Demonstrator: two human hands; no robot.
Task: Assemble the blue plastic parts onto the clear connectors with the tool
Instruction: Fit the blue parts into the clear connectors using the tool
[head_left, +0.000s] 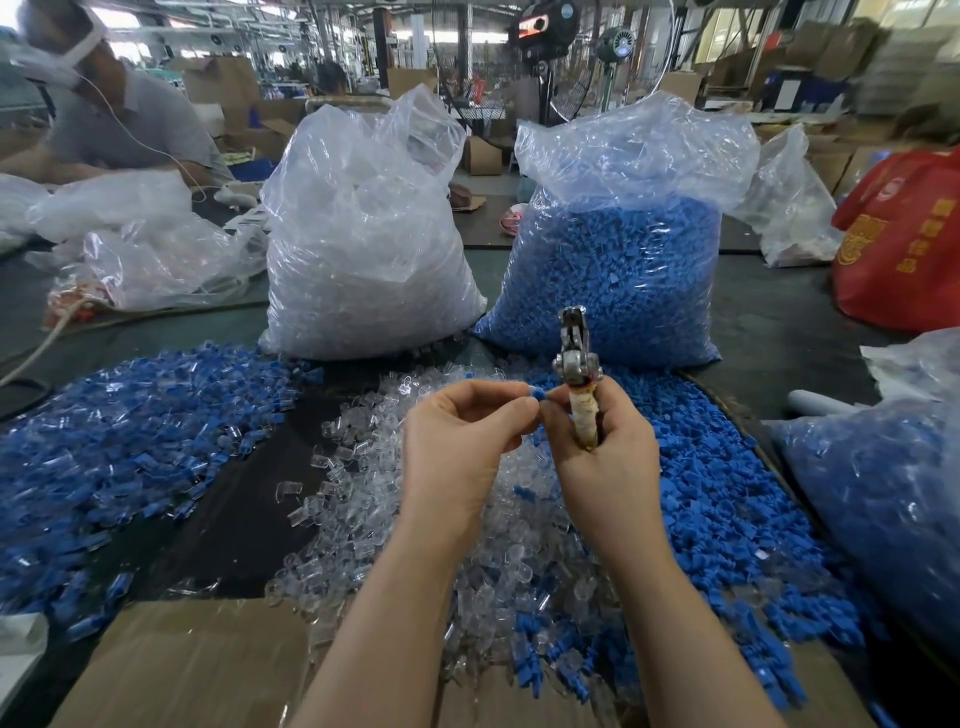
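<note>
The tool (574, 358) is showing a shiny grey metal head, and its handle is looking wrapped in rough, worn, pale tape. The small blue part (537, 393) is looking like smooth, dull plastic. The clear connectors (415, 499) are shining like glass, but they are plastic. The two big bags (363, 234) are thin, crinkly, glossy plastic. The cardboard (197, 670) is looking brown, flat and dull. The counter (239, 514) is showing a dark, dull top. The red bag (904, 244) is looking like soft cloth.
</note>
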